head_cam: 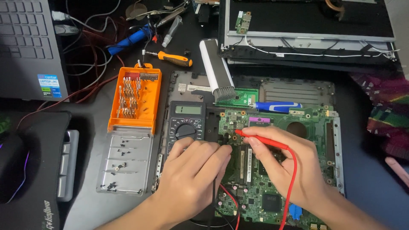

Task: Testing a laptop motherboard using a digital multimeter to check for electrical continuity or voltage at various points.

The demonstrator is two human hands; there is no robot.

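Nearest the camera, the left hand [194, 170] is curled shut around a black probe [220, 147], its tip lowered onto the green circuit board [298, 170]. Just to its right, the right hand [283, 164] pinches a red probe [262, 139] like a pen, fingers closed on the shaft, with the tip touching the board close to the black one. The red lead [290, 187] loops down past the wrist.

Both tips resting on the board suggest a measurement is in hand. The next move probably calls for holding both tips steady while glancing at the multimeter [185, 123], which lies just beyond the left hand, touching the board's left edge.

Further left sits an orange bit case [135, 97], open, with a grey tray [125, 159] below. Beyond the board lie a blue pen [277, 105], a grey brush [217, 70] and an orange screwdriver [172, 57].
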